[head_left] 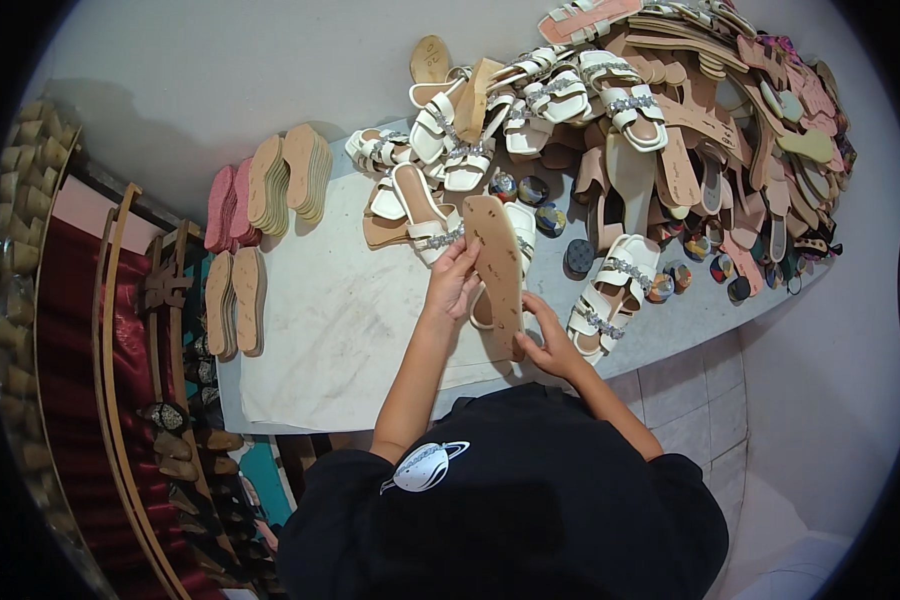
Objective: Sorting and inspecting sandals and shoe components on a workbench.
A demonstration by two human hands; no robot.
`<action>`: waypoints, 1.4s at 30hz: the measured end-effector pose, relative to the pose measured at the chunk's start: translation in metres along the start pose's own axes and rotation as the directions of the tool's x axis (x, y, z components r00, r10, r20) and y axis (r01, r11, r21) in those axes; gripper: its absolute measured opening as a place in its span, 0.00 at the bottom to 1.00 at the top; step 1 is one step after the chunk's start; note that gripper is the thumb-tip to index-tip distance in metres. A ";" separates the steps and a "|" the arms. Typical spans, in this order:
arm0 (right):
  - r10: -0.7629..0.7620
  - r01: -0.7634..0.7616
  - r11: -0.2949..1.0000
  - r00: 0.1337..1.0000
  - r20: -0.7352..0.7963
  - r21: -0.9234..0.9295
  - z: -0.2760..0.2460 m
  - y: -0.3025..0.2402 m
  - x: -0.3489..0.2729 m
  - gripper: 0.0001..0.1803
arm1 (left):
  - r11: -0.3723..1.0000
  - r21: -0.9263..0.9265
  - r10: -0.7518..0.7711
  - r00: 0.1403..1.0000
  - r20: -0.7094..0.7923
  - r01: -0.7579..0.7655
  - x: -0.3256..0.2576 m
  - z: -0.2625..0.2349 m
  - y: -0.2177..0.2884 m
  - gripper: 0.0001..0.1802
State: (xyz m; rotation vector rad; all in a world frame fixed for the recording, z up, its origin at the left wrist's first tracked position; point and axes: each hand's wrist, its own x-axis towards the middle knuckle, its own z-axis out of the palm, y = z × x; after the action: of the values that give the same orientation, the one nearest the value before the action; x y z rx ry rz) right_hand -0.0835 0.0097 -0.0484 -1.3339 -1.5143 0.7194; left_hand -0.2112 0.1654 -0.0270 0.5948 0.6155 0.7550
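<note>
**Sole held above a crowded bench**

Black shirt (510, 500) filling the foreground; left hand (453, 280) and right hand (550, 340) both gripping long tan flat leather sole (497, 270) over white sandal (515, 235); possibly slipping, knocking neighbouring white strapped sandals (610, 290) off grey worktable (330, 320).

Hands in view: two are seen, the left hand (452, 283) and the right hand (550, 340).
Tan sole held up: one tan sole (497, 270) is counted.
Small round patterned pieces: about ten round pieces (550, 219) are seen on the table (320, 330); an exact count cannot be made.
Stacks of flat soles at the left: four sole stacks (288, 178) are counted.
White strapped sandals: many white sandals (610, 290) are piled; no exact number can be told.
</note>
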 end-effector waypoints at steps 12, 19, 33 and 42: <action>-0.342 0.180 0.740 0.930 -0.132 -0.648 -0.035 -0.038 0.075 0.31 | 0.985 0.172 0.040 0.998 -0.039 -0.033 -0.024 0.021 -0.005 0.13; -0.255 0.208 0.505 0.963 0.085 -0.838 -0.039 -0.023 0.106 0.36 | 0.973 0.225 0.030 0.996 0.081 -0.048 -0.028 0.022 0.002 0.13; -0.375 0.424 0.887 0.893 0.247 -0.184 -0.047 -0.026 0.070 0.20 | 0.972 0.234 0.011 1.000 0.007 -0.012 -0.015 -0.009 0.006 0.15; -0.306 0.486 0.618 0.873 0.380 -0.618 -0.011 -0.022 0.068 0.37 | 0.971 0.236 0.028 1.000 -0.003 -0.026 -0.012 -0.009 0.012 0.12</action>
State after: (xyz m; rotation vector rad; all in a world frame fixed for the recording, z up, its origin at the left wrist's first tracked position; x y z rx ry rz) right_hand -0.0786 0.0678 -0.0063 -1.3735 -2.3395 -0.0332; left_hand -0.2295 0.1657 -0.0211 0.8214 0.7101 0.7141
